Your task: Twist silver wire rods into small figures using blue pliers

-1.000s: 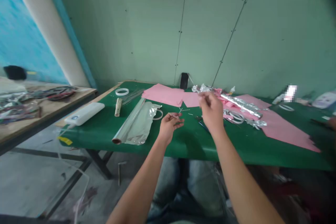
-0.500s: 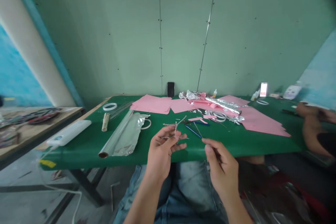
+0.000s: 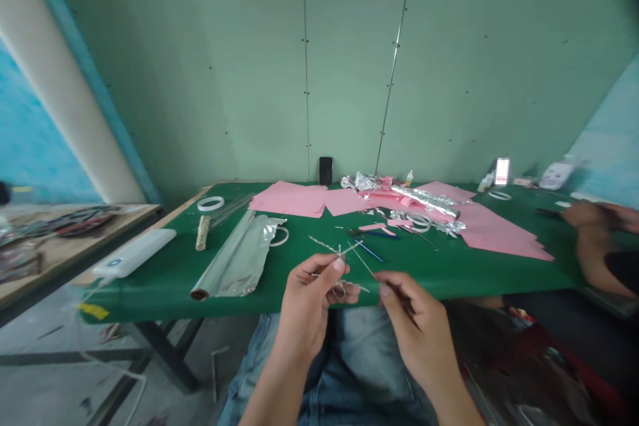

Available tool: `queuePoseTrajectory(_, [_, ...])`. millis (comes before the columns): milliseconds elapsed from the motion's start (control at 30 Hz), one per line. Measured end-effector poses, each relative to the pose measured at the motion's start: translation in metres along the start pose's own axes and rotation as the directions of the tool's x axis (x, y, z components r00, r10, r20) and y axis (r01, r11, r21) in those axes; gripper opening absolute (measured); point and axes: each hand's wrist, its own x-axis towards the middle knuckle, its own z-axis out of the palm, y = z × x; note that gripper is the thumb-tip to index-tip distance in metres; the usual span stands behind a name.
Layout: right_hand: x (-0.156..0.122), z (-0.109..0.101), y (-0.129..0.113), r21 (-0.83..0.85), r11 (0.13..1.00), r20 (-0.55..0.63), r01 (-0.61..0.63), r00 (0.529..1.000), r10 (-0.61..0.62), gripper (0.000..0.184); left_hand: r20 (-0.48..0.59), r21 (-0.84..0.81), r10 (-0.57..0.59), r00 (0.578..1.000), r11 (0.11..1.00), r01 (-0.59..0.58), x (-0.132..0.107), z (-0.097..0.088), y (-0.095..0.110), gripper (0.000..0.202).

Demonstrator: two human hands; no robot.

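My left hand (image 3: pixel 312 303) pinches a small frame of twisted silvery wire (image 3: pixel 323 243), whose thin arms stick out above and below the fingers. Between thumb and forefinger, my right hand (image 3: pixel 414 313) holds a thin straight wire (image 3: pixel 361 260) that slants up toward the twisted frame. The wire's upper tip lies close to the frame; whether the two touch I cannot tell. Just beyond the hands, blue-handled pliers (image 3: pixel 380 233) rest on the green table (image 3: pixel 299 229), partly behind the wires.
A foil roll (image 3: pixel 224 256), a tape ring (image 3: pixel 210 203) and a power bank (image 3: pixel 134 251) are on the left. Pink sheets (image 3: pixel 289 198), crumpled foil (image 3: pixel 367 181) and a phone (image 3: pixel 325 170) are at the back. Another person's hand (image 3: pixel 584 214) is at the far right.
Both hands have come slightly lower. My right hand has moved left, bringing its wire nearer the frame, and the frame has turned in my left fingers.
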Motion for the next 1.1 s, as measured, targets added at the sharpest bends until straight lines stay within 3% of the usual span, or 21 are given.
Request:
queuePoseTrajectory(133, [0.002,0.005,-0.003,0.199,0.967,0.155,-0.162,0.979,0.132,0.028,0.005,-0.007,-0.027,1.000,1.000,0.027,0.000,-0.002,-0.003,0.027])
queuePoseTrajectory(333, [-0.010,0.022,0.000,0.280,0.924,0.331,-0.262,0.930,0.163,0.028,0.006,0.050,0.033,0.999,0.998,-0.033,0.002,-0.006,-0.007,0.020])
queuePoseTrajectory(400, [-0.001,0.026,0.010,0.122,0.971,0.360,-0.205,0.921,0.150,0.030,-0.010,0.084,0.073,0.997,0.994,-0.072,0.004,-0.009,-0.007,0.020])
queuePoseTrajectory(467, [0.026,0.028,0.029,-0.222,0.974,0.350,-0.049,0.928,0.126,0.031,-0.045,0.118,0.138,0.989,0.984,-0.132,0.007,-0.014,-0.005,0.021])
queuePoseTrajectory(567, [0.088,0.029,0.070,-0.443,0.896,0.276,-0.024,0.947,0.162,0.029,-0.097,0.144,0.195,0.976,0.973,-0.180,0.013,-0.021,0.000,0.026])
queuePoseTrajectory(633, [0.125,0.031,0.097,-0.577,0.816,0.244,-0.038,0.945,0.216,0.041,-0.118,0.134,0.174,0.978,0.978,-0.158,0.017,-0.024,0.002,0.029])
queuePoseTrajectory(700, [0.147,0.036,0.119,-0.683,0.729,0.230,-0.047,0.934,0.275,0.040,-0.118,0.103,0.128,0.985,0.988,-0.116,0.019,-0.025,0.004,0.032])
queuePoseTrajectory(800, [0.151,0.045,0.136,-0.776,0.631,0.250,0.001,0.918,0.307,0.038,-0.086,0.063,0.090,0.992,0.994,-0.084,0.016,-0.025,0.005,0.033])
queuePoseTrajectory(900, [0.142,0.050,0.139,-0.808,0.585,0.296,0.073,0.908,0.296,0.037,-0.065,0.061,0.096,0.993,0.994,-0.092,0.011,-0.024,0.007,0.031])
queuePoseTrajectory(1000, [0.140,0.049,0.135,-0.800,0.590,0.338,0.112,0.896,0.287,0.036,-0.061,0.069,0.105,0.993,0.993,-0.100,0.007,-0.024,0.008,0.031])
queuePoseTrajectory(1100, [0.145,0.043,0.125,-0.737,0.663,0.395,0.132,0.880,0.265,0.035,-0.044,0.068,0.113,0.993,0.992,-0.110,0.005,-0.025,0.009,0.031])
